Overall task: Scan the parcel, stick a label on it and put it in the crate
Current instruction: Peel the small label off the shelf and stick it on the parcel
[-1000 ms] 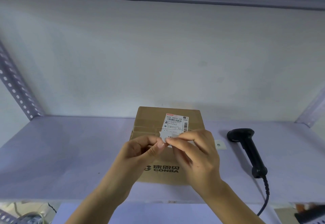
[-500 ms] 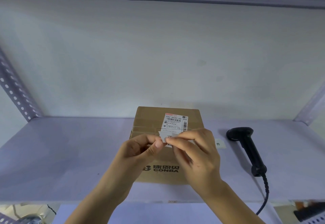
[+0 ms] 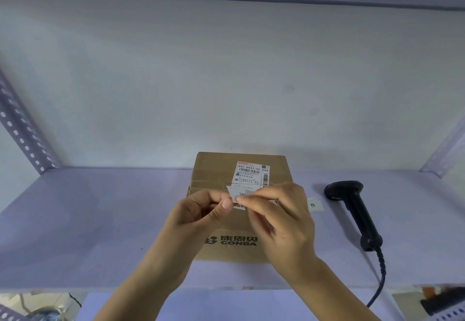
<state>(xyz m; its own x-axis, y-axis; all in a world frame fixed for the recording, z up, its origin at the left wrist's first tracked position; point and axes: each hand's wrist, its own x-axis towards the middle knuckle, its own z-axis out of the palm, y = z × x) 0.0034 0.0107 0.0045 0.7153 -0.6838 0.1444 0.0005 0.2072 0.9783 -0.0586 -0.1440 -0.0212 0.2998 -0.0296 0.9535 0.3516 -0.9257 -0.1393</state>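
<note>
A brown cardboard parcel (image 3: 221,169) printed "CONBA" lies on the white shelf (image 3: 88,220), with a white shipping label (image 3: 253,173) stuck on its top. Just above the parcel's front half, my left hand (image 3: 198,215) and my right hand (image 3: 279,217) pinch a small white label (image 3: 240,193) between thumb and fingers from either side. The label has dark characters on it, and most of it is hidden by my fingers. No crate is in view.
A black handheld scanner (image 3: 354,210) lies on the shelf right of the parcel, its cable running off the front edge. A small white sticker (image 3: 314,205) lies between parcel and scanner. Perforated shelf posts (image 3: 22,132) rise at both sides; a wall stands behind.
Both hands have stayed over the parcel with the small label; its upper corner shows slightly more between the fingers. The view shifted slightly.
</note>
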